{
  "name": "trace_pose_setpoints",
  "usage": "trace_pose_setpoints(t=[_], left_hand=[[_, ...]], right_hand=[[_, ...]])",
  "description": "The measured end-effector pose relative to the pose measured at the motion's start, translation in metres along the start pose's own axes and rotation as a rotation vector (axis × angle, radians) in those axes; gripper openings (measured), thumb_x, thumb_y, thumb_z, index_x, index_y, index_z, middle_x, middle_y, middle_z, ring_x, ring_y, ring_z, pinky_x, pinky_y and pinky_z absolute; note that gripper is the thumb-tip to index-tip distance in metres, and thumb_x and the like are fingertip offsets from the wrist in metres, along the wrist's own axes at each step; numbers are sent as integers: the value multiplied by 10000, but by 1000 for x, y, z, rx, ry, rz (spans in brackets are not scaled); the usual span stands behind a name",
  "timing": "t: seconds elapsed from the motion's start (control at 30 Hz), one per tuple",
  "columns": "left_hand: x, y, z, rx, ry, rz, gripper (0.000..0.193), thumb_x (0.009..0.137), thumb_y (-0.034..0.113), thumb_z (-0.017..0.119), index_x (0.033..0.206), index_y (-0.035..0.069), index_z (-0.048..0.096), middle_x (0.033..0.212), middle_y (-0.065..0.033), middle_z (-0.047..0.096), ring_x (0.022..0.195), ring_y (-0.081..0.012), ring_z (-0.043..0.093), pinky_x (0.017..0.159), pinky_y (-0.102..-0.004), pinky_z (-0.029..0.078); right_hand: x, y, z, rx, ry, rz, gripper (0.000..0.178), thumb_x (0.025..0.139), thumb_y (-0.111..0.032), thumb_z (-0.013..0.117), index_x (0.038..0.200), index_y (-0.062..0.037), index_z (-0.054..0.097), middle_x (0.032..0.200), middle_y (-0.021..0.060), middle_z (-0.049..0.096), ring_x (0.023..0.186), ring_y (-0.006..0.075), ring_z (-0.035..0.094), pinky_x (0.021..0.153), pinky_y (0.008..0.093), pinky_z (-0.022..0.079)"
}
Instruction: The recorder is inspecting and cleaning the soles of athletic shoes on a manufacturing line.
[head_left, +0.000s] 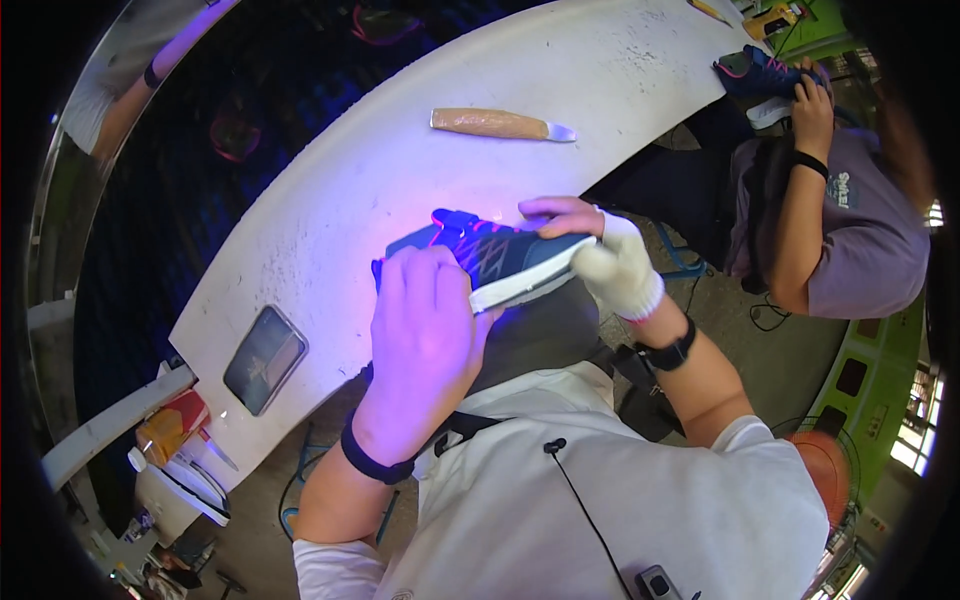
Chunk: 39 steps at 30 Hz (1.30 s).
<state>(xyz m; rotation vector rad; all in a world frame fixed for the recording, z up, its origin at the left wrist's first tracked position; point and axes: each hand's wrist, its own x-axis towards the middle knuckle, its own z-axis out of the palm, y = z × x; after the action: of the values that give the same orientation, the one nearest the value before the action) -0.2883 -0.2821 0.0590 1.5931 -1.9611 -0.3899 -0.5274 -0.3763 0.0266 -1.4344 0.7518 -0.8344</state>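
A dark blue shoe [510,252] with a white sole and pink trim is held between my two hands, tilted over the near edge of the white table. My left hand [425,310], bare, wraps the heel end, its fingers lying over the side. My right hand [605,255] wears a white fingerless glove and grips the toe end, with thumb and fingers on the upper and sole. Violet light falls on the shoe and my left hand. A wooden-handled knife [490,124] with a short blade lies farther off on the table.
The curved white table [330,170] borders a dark moving-looking surface on the left. A smartphone [265,360] lies near the table's left end, by an orange bottle [170,430] and another shoe [195,485]. At right, a co-worker's hands hold a dark shoe [755,75].
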Motion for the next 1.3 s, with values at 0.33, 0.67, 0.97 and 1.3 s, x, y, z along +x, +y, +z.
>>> trace_pose_setpoints(t=[0.33,0.67,0.97,1.3], left_hand=[[-10,-47,-22,-445,63,-142,637,717,212,962,1273,33,707,1333,-182,678,1324,-410,585,1145,-489,483],[-25,-1,-86,-211,370,2,892,665,404,1020,1421,64,691,1328,-152,739,1167,-368,688,1042,-465,548],[-24,7,-103,-164,36,-419,844,669,508,1012,1342,104,701,1065,-173,803,983,-356,805,886,-442,634],[-24,-24,-114,-324,106,-570,618,818,220,1000,1267,-26,653,1007,-83,789,804,-117,766,699,-272,621]], right_hand=[[33,-7,-15,-729,-53,-52,316,914,-111,767,1212,-14,810,1044,145,830,949,259,810,844,359,637],[66,-41,78,52,-219,-253,1106,890,-918,531,1453,32,585,1280,148,618,1194,238,590,1134,403,438],[98,-55,104,102,-428,-517,445,997,-463,689,1039,-20,689,1137,138,622,1079,264,616,1202,554,438],[140,-57,149,517,-488,-87,228,1037,-225,686,1123,-14,691,994,67,663,881,177,670,781,315,550]])
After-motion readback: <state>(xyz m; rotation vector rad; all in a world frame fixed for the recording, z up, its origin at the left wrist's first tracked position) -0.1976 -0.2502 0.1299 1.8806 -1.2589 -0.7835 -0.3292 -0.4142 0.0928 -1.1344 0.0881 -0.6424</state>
